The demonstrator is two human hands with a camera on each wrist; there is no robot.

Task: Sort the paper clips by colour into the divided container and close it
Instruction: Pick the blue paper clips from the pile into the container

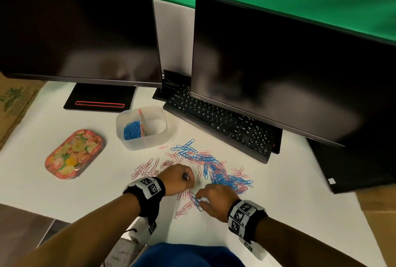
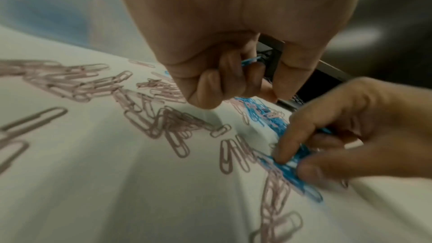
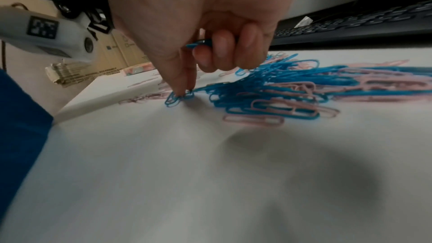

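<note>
Seen from the head camera, a person works a mixed spread of blue and pink paper clips point(image 1: 210, 168) on a white desk point(image 1: 289, 206). The left hand point(image 1: 177, 178) is curled around blue clips; the right hand point(image 1: 214, 202) pinches at blue clips near the desk's front edge. The divided container point(image 1: 142, 127) stands beyond, open, blue clips in its left compartment, the right one apparently empty; a floral lid point(image 1: 74, 154) lies apart to its left.

The left wrist view shows the left fingers point(image 2: 210, 88) closed on a blue clip.

The right wrist view shows thumb and forefinger nipping a blue clip point(image 3: 175, 97), more tucked under the curled fingers point(image 3: 222, 51).

Blue-gathering looks under way; next likely calls for carrying both handfuls to the left compartment.
</note>
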